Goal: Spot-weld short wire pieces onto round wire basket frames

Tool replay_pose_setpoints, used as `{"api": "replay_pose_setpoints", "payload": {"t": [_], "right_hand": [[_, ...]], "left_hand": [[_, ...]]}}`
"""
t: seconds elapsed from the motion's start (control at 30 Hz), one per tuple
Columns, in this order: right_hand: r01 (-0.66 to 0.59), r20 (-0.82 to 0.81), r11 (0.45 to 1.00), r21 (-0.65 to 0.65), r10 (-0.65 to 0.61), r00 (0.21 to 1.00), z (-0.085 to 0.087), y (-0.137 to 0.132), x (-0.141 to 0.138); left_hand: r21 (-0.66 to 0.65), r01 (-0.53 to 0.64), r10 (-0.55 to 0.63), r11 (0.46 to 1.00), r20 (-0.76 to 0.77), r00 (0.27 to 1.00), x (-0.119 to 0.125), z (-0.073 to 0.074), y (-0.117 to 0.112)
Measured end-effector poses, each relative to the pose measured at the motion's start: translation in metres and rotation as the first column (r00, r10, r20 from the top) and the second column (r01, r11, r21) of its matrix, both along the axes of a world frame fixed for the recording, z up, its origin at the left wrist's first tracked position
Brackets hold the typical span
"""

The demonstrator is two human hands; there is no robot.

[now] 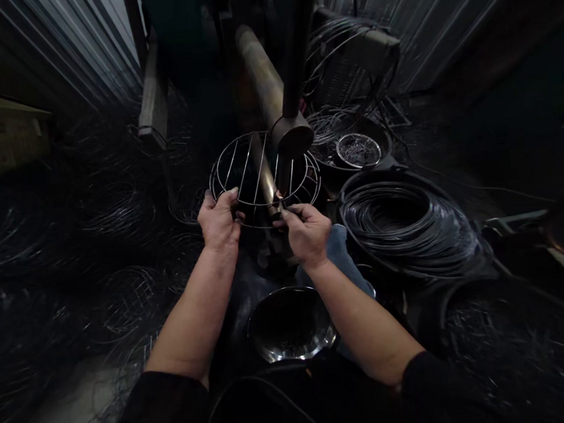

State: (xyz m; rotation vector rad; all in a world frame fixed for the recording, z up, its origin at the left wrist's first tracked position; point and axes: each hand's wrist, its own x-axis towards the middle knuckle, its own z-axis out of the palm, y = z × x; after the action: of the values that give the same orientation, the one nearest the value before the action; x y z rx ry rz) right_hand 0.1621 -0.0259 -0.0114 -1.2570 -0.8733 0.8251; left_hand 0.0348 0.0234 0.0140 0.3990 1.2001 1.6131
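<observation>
A round wire rack [244,169] with parallel bars and a double rim is held at the machine's lower copper-coloured rod [263,167]. My left hand [220,217] pinches its near left rim between thumb and fingers. At the near rim, close to the tip of that rod, my right hand [307,229] is closed in a pinch. Whether it grips the rim or a small piece of wire there, I cannot tell. Above the rack hangs the thick cylindrical arm [273,86] of the machine, with a dark upper electrode reaching down to the rim.
A shiny metal bowl [292,323] sits below my hands. On the right lie a tub of coiled wire [408,222], a pan holding a small dish [359,150], and a dark tub of small wire pieces [513,343]. Wire racks [128,296] are heaped at the left.
</observation>
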Motion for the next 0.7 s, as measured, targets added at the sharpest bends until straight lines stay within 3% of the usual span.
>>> {"api": "replay_pose_setpoints", "payload": {"t": [0.33,0.53,0.7], "right_hand": [[-0.025,0.037,1.000,-0.010,0.026,0.999,0.003,0.006,0.002],[-0.085,0.269,0.996,-0.019,0.087,0.959,-0.004,-0.002,0.015],[-0.090,0.301,0.996,0.006,0.084,0.950,-0.012,0.000,0.019]], "left_hand": [[-0.025,-0.005,0.005,1.000,0.002,1.000,-0.001,0.000,0.004],[-0.073,-0.017,0.018,0.997,0.014,1.000,0.002,0.004,0.004],[-0.067,-0.018,0.018,0.998,0.004,1.000,0.002,0.003,0.006]]}}
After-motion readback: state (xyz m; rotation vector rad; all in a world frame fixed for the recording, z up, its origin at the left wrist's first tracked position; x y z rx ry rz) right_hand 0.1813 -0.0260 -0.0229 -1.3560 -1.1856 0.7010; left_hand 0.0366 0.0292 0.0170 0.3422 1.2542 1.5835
